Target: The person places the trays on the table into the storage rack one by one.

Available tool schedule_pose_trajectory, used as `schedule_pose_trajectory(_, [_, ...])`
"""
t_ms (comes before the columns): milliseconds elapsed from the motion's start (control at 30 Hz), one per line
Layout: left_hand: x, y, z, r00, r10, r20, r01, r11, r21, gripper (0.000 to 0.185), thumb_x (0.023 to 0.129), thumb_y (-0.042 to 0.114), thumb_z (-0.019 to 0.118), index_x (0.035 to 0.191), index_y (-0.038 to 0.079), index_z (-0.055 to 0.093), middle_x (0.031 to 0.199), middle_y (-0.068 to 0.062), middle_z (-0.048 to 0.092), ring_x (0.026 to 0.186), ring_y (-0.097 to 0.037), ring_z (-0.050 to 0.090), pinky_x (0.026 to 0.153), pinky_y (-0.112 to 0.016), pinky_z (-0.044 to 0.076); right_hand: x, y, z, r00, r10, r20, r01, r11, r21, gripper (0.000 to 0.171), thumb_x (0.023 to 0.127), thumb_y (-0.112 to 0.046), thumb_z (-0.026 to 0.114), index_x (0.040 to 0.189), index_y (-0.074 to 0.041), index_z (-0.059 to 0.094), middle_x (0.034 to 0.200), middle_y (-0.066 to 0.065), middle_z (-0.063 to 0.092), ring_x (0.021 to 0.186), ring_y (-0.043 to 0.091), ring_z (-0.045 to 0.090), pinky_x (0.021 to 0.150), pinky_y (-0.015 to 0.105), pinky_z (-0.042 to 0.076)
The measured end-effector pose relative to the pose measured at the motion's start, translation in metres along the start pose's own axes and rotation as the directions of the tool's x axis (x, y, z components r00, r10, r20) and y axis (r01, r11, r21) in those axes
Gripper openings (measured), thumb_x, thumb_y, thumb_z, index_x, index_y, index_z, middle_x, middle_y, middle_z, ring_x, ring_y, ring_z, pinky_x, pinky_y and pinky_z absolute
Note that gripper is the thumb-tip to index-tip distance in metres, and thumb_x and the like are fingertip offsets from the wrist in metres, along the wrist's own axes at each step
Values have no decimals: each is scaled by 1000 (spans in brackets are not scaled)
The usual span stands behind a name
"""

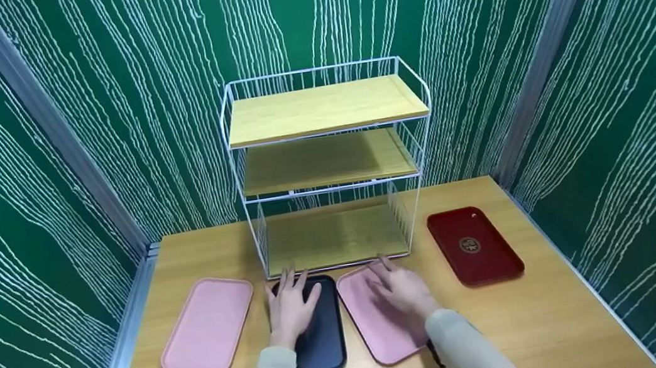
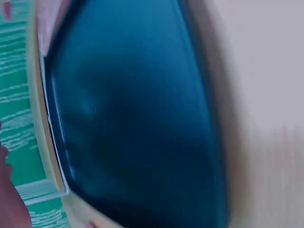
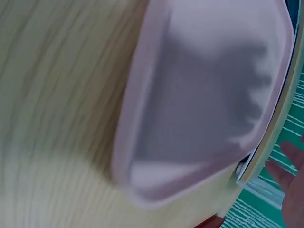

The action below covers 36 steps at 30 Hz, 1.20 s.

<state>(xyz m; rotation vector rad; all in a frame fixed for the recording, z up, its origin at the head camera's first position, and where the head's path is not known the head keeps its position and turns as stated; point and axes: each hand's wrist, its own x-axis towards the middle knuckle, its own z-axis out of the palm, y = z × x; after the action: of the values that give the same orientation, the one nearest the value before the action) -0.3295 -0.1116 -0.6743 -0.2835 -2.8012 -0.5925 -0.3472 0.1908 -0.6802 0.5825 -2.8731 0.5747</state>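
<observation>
My left hand (image 1: 289,309) lies flat, fingers spread, on the dark tray (image 1: 315,328), and my right hand (image 1: 397,289) lies flat and spread on the pink tray (image 1: 377,314) just beside it, both trays on the wooden surface (image 1: 549,319) right in front of the wire shelf rack (image 1: 329,165). To lift either cleanly, I judge I should slide fingertips to a long rim and hook under it, keeping the tray level so it clears the rack's low front wire. A second pink tray (image 1: 207,326) lies at the left and a red tray (image 1: 474,245) at the right, both well apart from my hands.
</observation>
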Motion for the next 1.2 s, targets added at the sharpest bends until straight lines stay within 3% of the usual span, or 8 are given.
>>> schedule_pose_trajectory(67, [-3, 0, 0, 999, 8, -51, -14, 995, -102, 54, 108, 49, 57, 144, 10, 69, 155, -19, 57, 148, -41, 48, 122, -77, 20, -7, 7, -3, 998, -44, -36, 46, 998, 48, 45, 107, -30, 68, 149, -14, 64, 160, 24, 50, 114, 52, 69, 91, 64, 60])
schedule_pose_trajectory(233, [-9, -2, -7, 982, 5, -190, -65, 949, -309, 38, 108, 33, 63, 128, 5, 78, 136, -17, 71, 129, -39, 66, 113, -60, 48, -18, 22, -14, 978, -148, -149, 162, 983, 88, 35, 100, -11, 76, 135, -10, 75, 143, 24, 65, 109, 48, 73, 88, 61, 62])
schedule_pose_trajectory(500, [-16, -8, -27, 958, -111, -264, -18, 897, -442, 27, 107, 29, 66, 113, 10, 84, 111, -6, 81, 105, -28, 78, 88, -51, 63, -30, 41, -28, 987, -54, -150, 77, 985, 152, 29, 102, -16, 74, 131, -16, 78, 140, 16, 69, 117, 43, 71, 99, 59, 59])
schedule_pose_trajectory(633, [-18, -10, -36, 950, -184, -253, 19, 840, -542, 27, 108, 25, 65, 109, 6, 84, 101, -6, 82, 95, -26, 78, 84, -47, 63, -38, 53, -32, 988, -25, -153, 57, 975, 214, 28, 101, -12, 74, 129, -10, 78, 136, 20, 70, 122, 43, 69, 107, 58, 55])
schedule_pose_trajectory(767, [-19, -10, -53, 949, -251, -189, 46, 707, -706, 28, 109, 18, 62, 109, -3, 81, 100, -13, 81, 93, -30, 79, 86, -32, 62, -47, 68, -41, 986, 34, -162, 7, 968, 249, 28, 100, -6, 73, 127, -6, 78, 130, 17, 74, 118, 37, 72, 102, 54, 59])
schedule_pose_trajectory(833, [-20, -11, -64, 944, -273, -184, 45, 661, -749, 26, 108, 13, 63, 108, -7, 80, 101, -16, 81, 92, -34, 79, 86, -25, 61, -52, 76, -47, 987, 76, -142, -34, 960, 277, 29, 101, -6, 72, 129, -6, 78, 130, 14, 75, 115, 35, 74, 99, 54, 60])
schedule_pose_trajectory(1000, [-16, -20, -89, 920, -325, -218, 53, 655, -753, 19, 105, 8, 68, 107, -7, 80, 99, -19, 80, 86, -23, 79, 78, -19, 60, -65, 96, -63, 981, 190, -48, -166, 938, 305, 31, 104, -8, 67, 135, -8, 74, 133, 14, 73, 119, 37, 71, 103, 58, 57])
schedule_pose_trajectory(1200, [-3, -22, -114, 901, -396, -180, 95, 582, -807, 25, 106, 12, 69, 118, -7, 77, 108, -17, 80, 86, -6, 75, 74, -18, 60, -70, 119, -83, 959, 281, 49, -283, 921, 268, 35, 108, -15, 62, 141, -8, 70, 140, 17, 69, 133, 42, 62, 112, 64, 48])
